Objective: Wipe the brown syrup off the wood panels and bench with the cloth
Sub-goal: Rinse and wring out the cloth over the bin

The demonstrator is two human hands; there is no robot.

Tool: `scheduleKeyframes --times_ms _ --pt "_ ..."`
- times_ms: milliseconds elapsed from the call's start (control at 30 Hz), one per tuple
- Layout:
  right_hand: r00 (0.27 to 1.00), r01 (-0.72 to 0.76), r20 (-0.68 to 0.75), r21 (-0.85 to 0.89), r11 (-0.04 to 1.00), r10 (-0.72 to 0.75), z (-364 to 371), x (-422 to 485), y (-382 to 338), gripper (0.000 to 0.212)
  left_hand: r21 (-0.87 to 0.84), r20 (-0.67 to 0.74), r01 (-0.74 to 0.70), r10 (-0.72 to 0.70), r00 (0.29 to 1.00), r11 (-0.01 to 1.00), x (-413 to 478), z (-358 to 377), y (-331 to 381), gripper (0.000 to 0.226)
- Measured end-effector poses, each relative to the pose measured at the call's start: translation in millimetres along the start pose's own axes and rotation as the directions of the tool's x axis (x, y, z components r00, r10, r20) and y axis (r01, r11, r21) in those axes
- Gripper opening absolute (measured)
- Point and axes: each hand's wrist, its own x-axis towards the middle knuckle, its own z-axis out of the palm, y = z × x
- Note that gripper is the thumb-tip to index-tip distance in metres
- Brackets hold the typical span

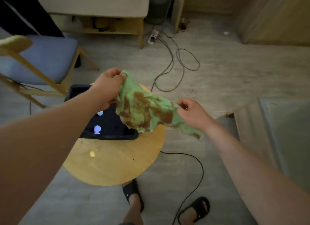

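Cloth (147, 107) stretched btwn hands: left (107, 87), right (192, 114) each pinching corner.

Dark container (107, 134) on round stool (117, 161): far part hidden behind left hand (107, 89) and cloth (144, 110). Pale blobs (97, 129) inside unidentifiable. Chair (42, 60) cut off at left edge.

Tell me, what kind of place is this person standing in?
Most likely a room in a home, perhaps a living or dining area: a wooden chair with a blue cushion, a round wooden table, and loose cables trailing across the grey floor.
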Motion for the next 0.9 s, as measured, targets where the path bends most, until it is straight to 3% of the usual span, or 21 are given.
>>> scheduleKeyframes --times_ms 133,233,333,467,567,633,700,800,900 --pt "0.996 0.064 0.059 0.007 0.998 -0.065 67 29 -59 0.009 -0.04 -0.126 0.089 -0.094 0.988 0.995 7 -85 -36 0.017" --pt "0.991 0.096 0.09 0.047 0.994 -0.1 108 44 -94 0.008 -0.087 -0.175 0.153 -0.166 0.97 0.984 6 -131 -55 0.037" --pt "0.988 0.117 0.095 0.082 0.99 -0.125 137 56 -119 0.008 -0.058 -0.207 0.136 -0.145 0.968 0.989 15 -164 -72 0.049" --pt "0.972 0.128 0.204 -0.041 0.991 -0.117 161 71 -133 0.01 0.221 -0.143 0.106 -0.075 0.987 0.97 27 -179 -96 0.046" --pt "0.894 0.057 0.445 -0.23 0.972 0.053 173 82 -126 0.026 0.517 -0.045 0.012 0.013 0.999 0.856 41 -174 -115 0.055" --pt "0.84 0.029 0.518 -0.342 0.939 0.163 183 91 -118 0.035 0.623 0.046 -0.043 0.018 0.999 0.781 47 -166 -124 0.06" --pt "0.869 -0.049 0.451 -0.332 0.942 0.205 193 102 -113 0.03 0.649 0.089 -0.064 0.008 0.996 0.758 50 -155 -127 0.057" --pt "0.956 -0.08 0.256 -0.247 0.966 0.145 209 119 -107 0.021 0.616 0.049 -0.048 0.023 0.999 0.786 52 -144 -131 0.048" --pt "0.947 0.0 0.312 -0.246 0.969 0.079 225 125 -100 0.054 0.611 0.013 -0.017 0.011 1.0 0.791 56 -139 -135 0.041"
